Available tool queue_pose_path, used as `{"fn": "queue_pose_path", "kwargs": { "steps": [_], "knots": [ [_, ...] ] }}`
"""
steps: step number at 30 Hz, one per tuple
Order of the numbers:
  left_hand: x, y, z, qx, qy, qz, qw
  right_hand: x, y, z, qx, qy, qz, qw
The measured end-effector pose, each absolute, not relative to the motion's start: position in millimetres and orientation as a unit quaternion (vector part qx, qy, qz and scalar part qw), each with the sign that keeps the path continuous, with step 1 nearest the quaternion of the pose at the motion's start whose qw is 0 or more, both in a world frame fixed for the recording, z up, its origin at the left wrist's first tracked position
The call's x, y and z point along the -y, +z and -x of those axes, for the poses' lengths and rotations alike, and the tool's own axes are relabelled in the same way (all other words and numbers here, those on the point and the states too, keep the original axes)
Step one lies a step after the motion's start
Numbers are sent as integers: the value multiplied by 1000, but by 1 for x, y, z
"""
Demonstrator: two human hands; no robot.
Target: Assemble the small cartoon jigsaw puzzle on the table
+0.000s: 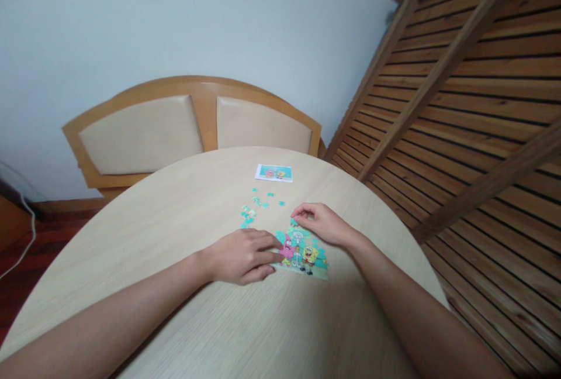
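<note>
A small cartoon jigsaw puzzle [303,253], mostly assembled, lies on the round light wood table [175,221]. My left hand [243,256] rests flat beside it, fingertips touching the puzzle's left edge. My right hand [322,222] sits at the puzzle's upper right corner, its fingers curled and pinching at the top edge; whether a piece is between them I cannot tell. Several loose teal pieces [256,203] lie scattered just beyond the puzzle. A small reference picture card [274,172] lies farther back on the table.
A wooden headboard with two beige padded panels [193,124] stands against the wall behind the table. A slatted wooden bed frame [473,104] leans at the right. A white cable [26,233] hangs at the far left above the red-brown floor.
</note>
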State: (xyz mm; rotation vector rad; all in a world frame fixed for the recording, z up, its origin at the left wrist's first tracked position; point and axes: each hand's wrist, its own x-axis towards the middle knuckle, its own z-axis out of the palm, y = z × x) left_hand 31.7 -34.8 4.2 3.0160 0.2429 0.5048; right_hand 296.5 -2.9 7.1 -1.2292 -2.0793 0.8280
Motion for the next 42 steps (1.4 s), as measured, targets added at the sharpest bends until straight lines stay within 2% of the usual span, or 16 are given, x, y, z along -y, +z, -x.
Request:
{"fn": "queue_pose_path", "kwargs": {
  "steps": [9, 15, 27, 33, 42],
  "knots": [
    [34, 3, -29, -94, 157, -983, 11, 2, 6, -306, 757, 341, 486, 272],
    [34, 3, -27, -95, 154, -983, 10, 4, 9, -306, 770, 342, 491, 222],
    [34, 5, -27, -96, 145, -985, 15, 3, 10, -316, 740, 392, 492, 238],
    [34, 5, -28, -93, 152, -984, 13, 6, 15, -316, 750, 378, 494, 224],
    [33, 3, -28, -88, 166, -982, 15, 4, 11, -313, 753, 422, 460, 209]
  ]
}}
